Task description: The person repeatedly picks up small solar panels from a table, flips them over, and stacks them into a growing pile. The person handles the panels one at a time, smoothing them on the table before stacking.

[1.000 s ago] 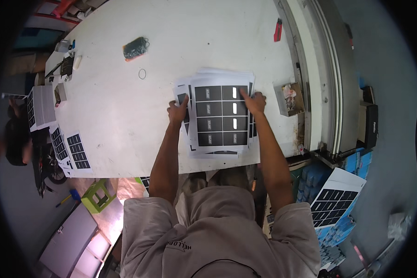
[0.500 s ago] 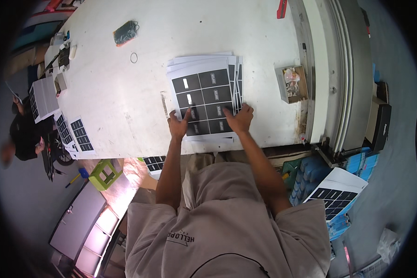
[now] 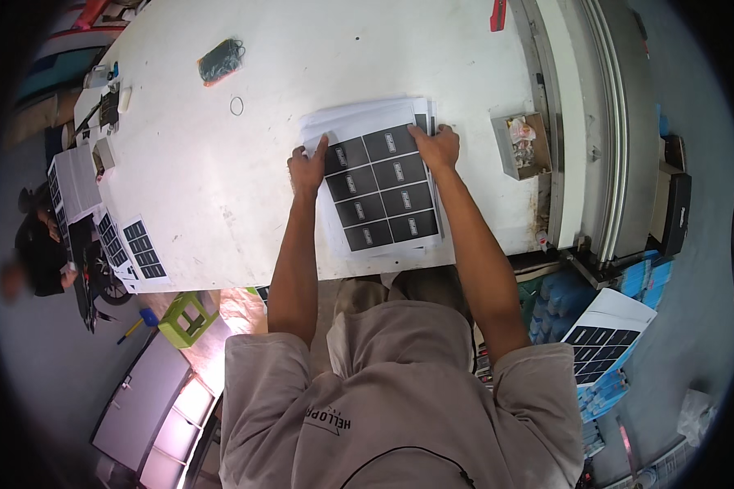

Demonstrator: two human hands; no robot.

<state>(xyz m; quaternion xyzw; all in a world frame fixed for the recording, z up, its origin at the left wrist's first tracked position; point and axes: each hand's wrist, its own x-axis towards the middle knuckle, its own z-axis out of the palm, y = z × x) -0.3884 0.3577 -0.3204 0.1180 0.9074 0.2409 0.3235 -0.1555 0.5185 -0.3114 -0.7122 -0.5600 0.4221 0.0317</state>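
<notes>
In front of me on the white table lies a loose stack of printed sheets (image 3: 378,181), white with black rectangles in a grid and small pale labels. Its edges are uneven, and white sheet borders stick out at the top and left. My left hand (image 3: 307,169) grips the stack's left edge, thumb on top of the sheet and fingers down the side. On the opposite edge, near the upper right corner, my right hand (image 3: 437,148) holds the stack the same way, thumb on the black print. The undersides of both hands' fingers are partly hidden.
An open box (image 3: 523,147) with small items stands at the right, beside a long metal rail (image 3: 610,130). Farther off lie a dark wrapped packet (image 3: 220,62), a rubber band (image 3: 236,106) and a red tool (image 3: 498,15). More printed sheets (image 3: 144,247) rest at the left edge; a person (image 3: 45,253) is beyond.
Both hands have moved farther up the stack's sides. The top sheet now sits turned slightly and lower right, with its white border showing above, and the white marks on its labels are gone.
</notes>
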